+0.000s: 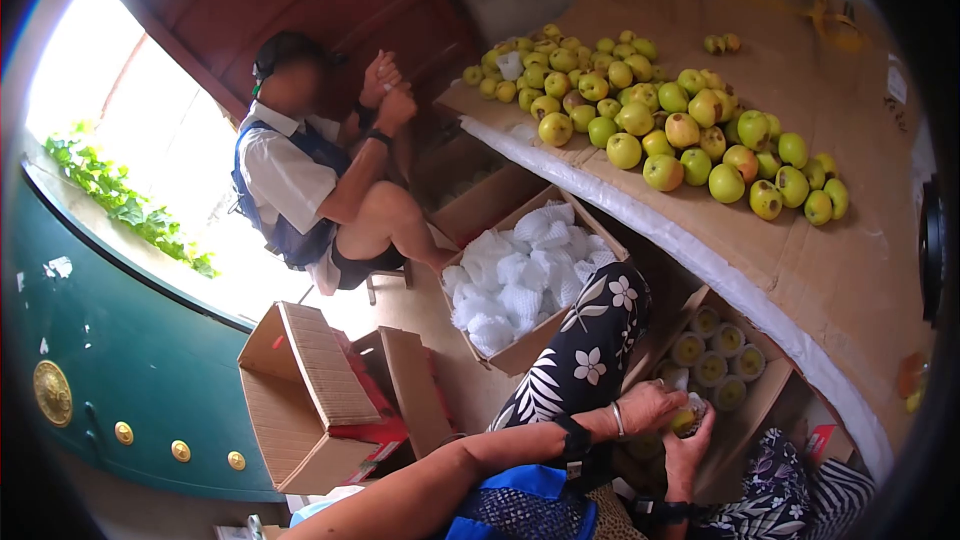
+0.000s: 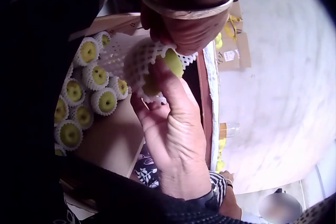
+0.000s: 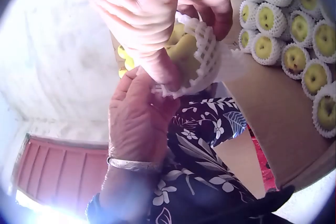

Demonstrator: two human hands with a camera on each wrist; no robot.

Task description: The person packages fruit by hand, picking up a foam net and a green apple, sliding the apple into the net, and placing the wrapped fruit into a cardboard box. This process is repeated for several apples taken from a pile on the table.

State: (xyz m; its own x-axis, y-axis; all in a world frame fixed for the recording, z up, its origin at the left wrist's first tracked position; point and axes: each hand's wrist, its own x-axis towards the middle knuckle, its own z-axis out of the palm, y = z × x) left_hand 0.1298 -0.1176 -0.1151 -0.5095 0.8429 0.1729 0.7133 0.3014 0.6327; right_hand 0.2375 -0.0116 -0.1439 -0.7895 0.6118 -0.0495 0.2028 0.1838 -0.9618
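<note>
A yellow-green apple [image 3: 185, 55] sits partly inside a white foam net sleeve [image 2: 140, 65], held over a cardboard box [image 1: 768, 402]. My right hand [image 1: 686, 452] grips the sleeved apple, thumb pressed across it in both wrist views. With a bracelet at its wrist, my left hand [image 1: 645, 408] meets it from the other side; the fingers [image 3: 137, 85] pinch the net's edge. Inside the box, several netted apples [image 1: 710, 368] stand in rows, tops showing.
Loose apples [image 1: 640, 120] cover part of the cardboard-topped table [image 1: 800, 270] at the right. A carton of white foam nets [image 1: 520, 280] stands ahead. Open empty boxes [image 1: 310, 390] lie left. Another person [image 1: 300, 160] sits on a stool with both hands raised.
</note>
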